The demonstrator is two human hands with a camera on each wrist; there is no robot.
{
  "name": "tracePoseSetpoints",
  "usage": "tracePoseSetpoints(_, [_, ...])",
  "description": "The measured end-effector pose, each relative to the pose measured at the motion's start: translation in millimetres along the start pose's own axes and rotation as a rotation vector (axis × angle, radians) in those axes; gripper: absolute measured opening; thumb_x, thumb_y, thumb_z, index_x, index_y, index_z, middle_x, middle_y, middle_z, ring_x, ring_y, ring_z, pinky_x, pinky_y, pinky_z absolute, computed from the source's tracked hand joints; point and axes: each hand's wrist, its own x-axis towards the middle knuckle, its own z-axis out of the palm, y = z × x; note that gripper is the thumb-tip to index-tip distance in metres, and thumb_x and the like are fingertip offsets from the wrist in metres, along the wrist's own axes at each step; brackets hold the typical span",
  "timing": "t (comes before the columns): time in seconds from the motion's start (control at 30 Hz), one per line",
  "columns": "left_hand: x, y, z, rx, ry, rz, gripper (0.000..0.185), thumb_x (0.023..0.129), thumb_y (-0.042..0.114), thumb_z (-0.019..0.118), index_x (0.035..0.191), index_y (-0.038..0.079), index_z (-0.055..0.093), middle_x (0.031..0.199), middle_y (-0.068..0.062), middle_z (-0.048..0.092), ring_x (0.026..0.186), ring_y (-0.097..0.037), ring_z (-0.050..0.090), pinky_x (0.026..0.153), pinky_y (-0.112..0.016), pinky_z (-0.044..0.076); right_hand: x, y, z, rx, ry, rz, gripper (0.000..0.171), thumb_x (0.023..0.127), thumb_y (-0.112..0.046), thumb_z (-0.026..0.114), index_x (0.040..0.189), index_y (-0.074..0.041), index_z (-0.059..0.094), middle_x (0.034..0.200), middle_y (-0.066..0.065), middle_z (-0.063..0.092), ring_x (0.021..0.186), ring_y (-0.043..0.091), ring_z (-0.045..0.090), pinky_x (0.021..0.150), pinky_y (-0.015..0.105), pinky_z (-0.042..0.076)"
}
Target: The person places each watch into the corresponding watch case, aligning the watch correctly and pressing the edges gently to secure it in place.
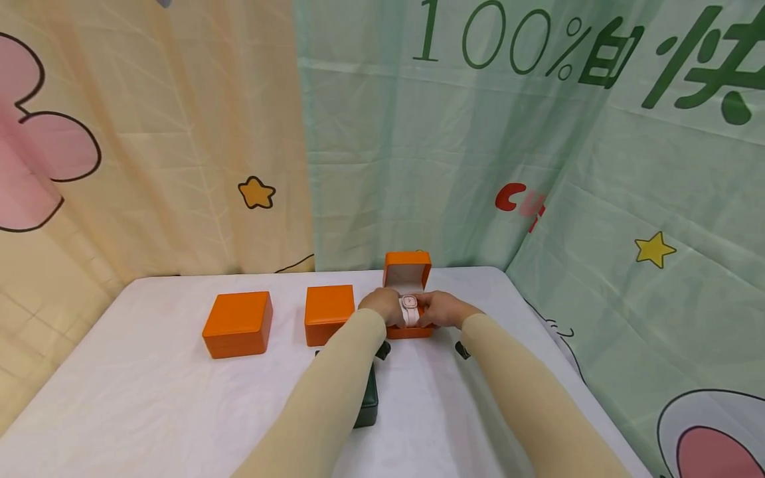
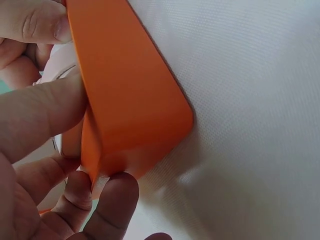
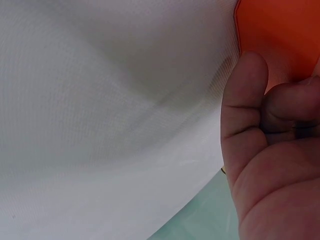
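Note:
A pale pink wristwatch (image 1: pixel 409 309) with a square face sits in an orange watch box (image 1: pixel 409 333) whose lid (image 1: pixel 408 259) stands raised, showing a pale lining. My left hand (image 1: pixel 382 305) grips the box's left side: in the left wrist view its thumb lies over the rim by the watch, while other fingers (image 2: pixel 117 200) touch the outer wall (image 2: pixel 132 75). From the right, my right hand (image 1: pixel 445 309) holds the watch's edge with curled fingers. In the right wrist view its little finger (image 3: pixel 245 90) lies along the box; the fingertips' contact is partly hidden.
Two closed orange boxes stand to the left, one farther out (image 1: pixel 238 324) and one nearer (image 1: pixel 329 312). A dark green box (image 1: pixel 367 401) is partly covered by my left forearm. Printed curtains (image 1: pixel 382 166) hang behind the white-covered table (image 1: pixel 143 398).

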Motion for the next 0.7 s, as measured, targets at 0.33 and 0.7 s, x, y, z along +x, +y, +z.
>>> tracePoseSetpoints(0.33, [-3.2, -2.1, -2.5, -0.044, -0.029, 0.012, 0.042, 0.085, 0.029, 0.088, 0.118, 0.008, 0.073, 0.105, -0.006, 0.073, 0.089, -0.024, 0.060, 0.083, -0.036, 0.053, 1.1, 1.0, 1.4, -0.006, 0.006, 0.009, 0.073, 0.085, -0.013, 0.079, 0.154, -0.022, 0.056, 0.125, 0.004, 0.066, 0.104, 0.022, 0.058, 0.080, 0.029, 0.054])
tracePoseSetpoints(0.7, [5.5, -3.9, -0.6, -0.027, -0.036, 0.013, 0.052, 0.085, 0.033, 0.088, 0.127, 0.008, 0.069, 0.111, -0.006, 0.072, 0.092, -0.023, 0.060, 0.088, -0.037, 0.055, -1.3, 1.4, -2.7, -0.058, -0.026, -0.049, 0.069, 0.089, -0.016, 0.077, 0.154, -0.021, 0.055, 0.122, 0.002, 0.068, 0.105, 0.021, 0.058, 0.088, 0.031, 0.054])
